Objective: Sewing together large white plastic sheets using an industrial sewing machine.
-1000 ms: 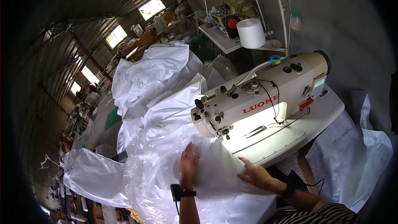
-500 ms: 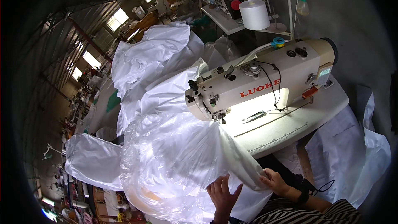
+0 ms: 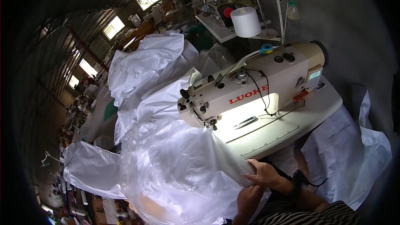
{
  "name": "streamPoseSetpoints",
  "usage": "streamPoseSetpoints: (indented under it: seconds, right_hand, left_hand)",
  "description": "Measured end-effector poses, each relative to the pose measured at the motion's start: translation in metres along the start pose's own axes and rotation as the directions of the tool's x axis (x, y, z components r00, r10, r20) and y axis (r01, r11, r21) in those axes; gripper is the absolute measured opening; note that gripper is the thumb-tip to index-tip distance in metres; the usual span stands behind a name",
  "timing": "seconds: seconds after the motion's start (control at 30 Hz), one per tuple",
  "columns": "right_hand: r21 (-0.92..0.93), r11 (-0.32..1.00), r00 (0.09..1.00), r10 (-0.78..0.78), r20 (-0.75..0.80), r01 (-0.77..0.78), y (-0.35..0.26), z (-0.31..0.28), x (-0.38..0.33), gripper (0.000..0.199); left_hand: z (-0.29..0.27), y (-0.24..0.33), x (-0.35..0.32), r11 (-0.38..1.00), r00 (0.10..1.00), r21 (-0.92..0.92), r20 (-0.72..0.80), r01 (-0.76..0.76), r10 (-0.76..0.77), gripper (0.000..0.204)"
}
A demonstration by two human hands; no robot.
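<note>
A large glossy white sheet (image 3: 179,171), thin and plastic-like, spreads in folds over the left and front of the sewing machine (image 3: 250,89). Its right edge runs from under the needle area toward me. My right hand (image 3: 266,175) pinches that edge near the front of the machine bed. Just below it, my left hand (image 3: 250,200) is closed on the same edge, the two hands almost touching. Its fingertips are partly hidden by the sheet and the other hand. Small thread snips (image 3: 246,122) lie on the lit machine bed.
A white thread cone (image 3: 246,22) stands behind the machine. More white material (image 3: 152,56) is heaped at the back left, and further pieces (image 3: 333,154) hang at the right. A second table (image 3: 216,27) is farther back. A black cord hangs from the machine head.
My left hand, open and spread before, has moved right and closed on the sheet's edge beside my right hand. The right hand has shifted slightly left and up along the edge.
</note>
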State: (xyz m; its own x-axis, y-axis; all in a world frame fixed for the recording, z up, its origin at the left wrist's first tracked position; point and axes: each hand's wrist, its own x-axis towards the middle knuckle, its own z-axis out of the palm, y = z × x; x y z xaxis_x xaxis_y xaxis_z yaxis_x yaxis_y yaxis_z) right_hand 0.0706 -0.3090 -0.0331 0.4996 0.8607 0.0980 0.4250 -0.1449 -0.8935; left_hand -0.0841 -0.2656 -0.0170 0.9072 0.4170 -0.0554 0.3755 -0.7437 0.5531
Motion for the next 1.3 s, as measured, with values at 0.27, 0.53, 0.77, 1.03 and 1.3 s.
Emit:
streamPoseSetpoints:
  seconds: [0.27, 0.53, 0.77, 1.03, 1.3]
  right_hand:
    - [-0.366, 0.914, 0.983, -0.18, 0.023, 0.176, -0.015, -0.009, -0.007, 0.044]
    - [-0.639, 0.687, 0.933, -0.185, 0.308, 0.347, -0.033, 0.03, -0.01, 0.056]
    - [-0.529, 0.804, 0.957, -0.167, 0.237, 0.271, -0.044, 0.065, 0.022, 0.056]
    - [-0.544, 0.818, 0.982, -0.127, 0.141, 0.185, -0.037, 0.064, 0.111, 0.052]
    - [-0.238, 0.97, 0.991, -0.025, 0.133, 0.057, -0.042, 0.037, 0.094, 0.052]
  left_hand:
    - [0.041, -0.134, -0.181, 0.643, 0.651, 0.11, -0.085, 0.758, -0.754, 0.045]
    - [-0.017, -0.224, -0.143, 0.63, 0.427, -0.722, -0.493, 0.285, -0.758, 0.045]
    - [-0.039, -0.257, -0.133, 0.548, 0.358, -0.833, -0.49, 0.076, -0.795, 0.048]
    - [-0.039, -0.274, -0.142, 0.506, 0.351, -0.859, -0.499, -0.079, -0.792, 0.054]
    - [-0.031, -0.24, -0.199, 0.151, 0.474, -0.98, -0.197, -0.133, -0.858, 0.072]
